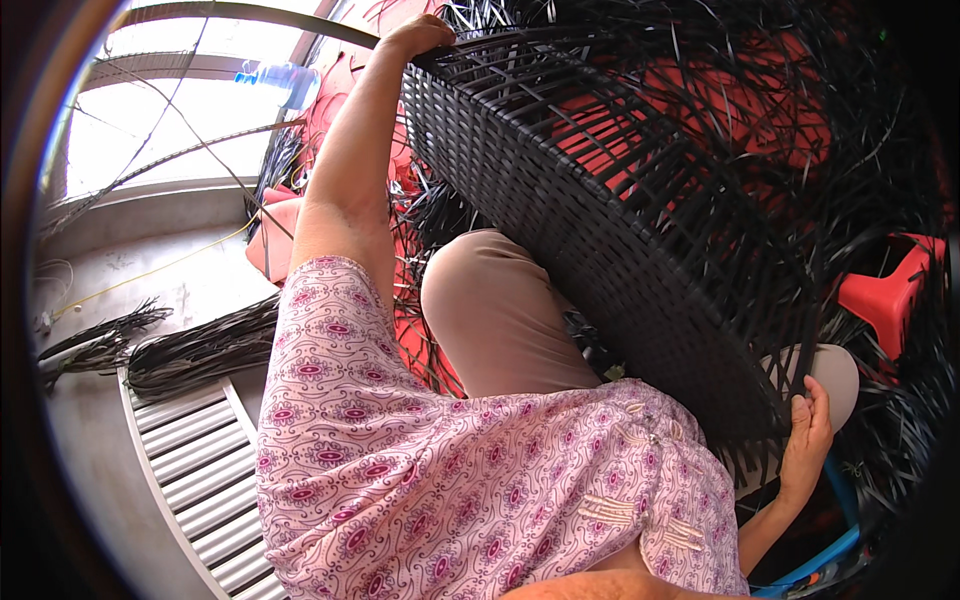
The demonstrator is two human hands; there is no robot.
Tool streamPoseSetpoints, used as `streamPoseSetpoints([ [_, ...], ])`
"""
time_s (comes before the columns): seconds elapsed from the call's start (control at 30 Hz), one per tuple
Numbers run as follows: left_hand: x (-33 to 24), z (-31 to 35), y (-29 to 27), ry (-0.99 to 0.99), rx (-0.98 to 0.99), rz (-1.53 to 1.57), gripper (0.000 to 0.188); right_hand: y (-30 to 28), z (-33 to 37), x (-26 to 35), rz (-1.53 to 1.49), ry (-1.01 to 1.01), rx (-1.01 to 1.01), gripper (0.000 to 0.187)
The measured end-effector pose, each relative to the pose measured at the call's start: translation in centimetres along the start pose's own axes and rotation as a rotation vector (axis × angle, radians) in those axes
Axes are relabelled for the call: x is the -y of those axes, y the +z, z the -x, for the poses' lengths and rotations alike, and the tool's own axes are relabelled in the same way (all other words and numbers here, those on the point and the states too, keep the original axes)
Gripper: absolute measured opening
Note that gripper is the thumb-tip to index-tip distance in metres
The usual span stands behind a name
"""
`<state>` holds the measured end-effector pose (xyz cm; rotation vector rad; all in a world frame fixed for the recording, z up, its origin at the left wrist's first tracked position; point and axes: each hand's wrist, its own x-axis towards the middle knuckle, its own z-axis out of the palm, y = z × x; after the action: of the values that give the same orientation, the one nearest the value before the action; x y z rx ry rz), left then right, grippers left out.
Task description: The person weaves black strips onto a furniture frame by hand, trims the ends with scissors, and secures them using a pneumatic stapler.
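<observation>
A half-woven black wicker panel leans slantwise across my lap, dense along its near side and turning into loose, open strips toward the far side. At its upper left corner my left hand is closed over the edge, the arm stretched far out. My right hand is at the lower right corner, with thumb and fingers pinched around a black strip by the panel's edge. Part of the panel's underside is hidden behind my knee and the patterned shirt.
Tangled black plastic strips cover the red floor covering beyond. A red plastic stool stands at right. On the left are a slatted bench, a bundle of dark strips and a clear water bottle by the bright window.
</observation>
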<state>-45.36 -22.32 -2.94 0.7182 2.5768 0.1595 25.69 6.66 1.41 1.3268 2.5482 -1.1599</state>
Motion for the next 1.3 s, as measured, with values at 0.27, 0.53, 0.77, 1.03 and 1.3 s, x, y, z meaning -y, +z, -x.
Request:
streamPoseSetpoints([
  [0.27, 3.2, 0.1, -0.5, -0.077, 0.03, 0.591, 0.022, 0.3, 0.1, 0.1, 0.018, -0.013, -0.02, 0.039],
  [0.53, 14.3, -3.0, -2.0, 0.186, -0.238, 0.565, 0.027, 0.2, 0.9, 2.4, 0.167, -0.092, 0.004, 0.079],
  [0.77, 16.2, -0.4, -6.2, -0.325, -0.743, 1.195, 0.055, 0.4, 0.9, 2.4, 0.185, 0.012, 0.039, 0.092],
  [1.03, 7.5, 4.3, -0.9, -0.194, 0.042, 0.707, 0.044, 0.3, 0.8, 2.2, 0.2, -0.015, 0.053, 0.095],
  [1.3, 20.1, 1.9, -1.4, -0.359, -1.124, 1.105, 0.029, 0.4, 0.8, 2.9, 0.304, -0.052, 0.037, 0.101],
])
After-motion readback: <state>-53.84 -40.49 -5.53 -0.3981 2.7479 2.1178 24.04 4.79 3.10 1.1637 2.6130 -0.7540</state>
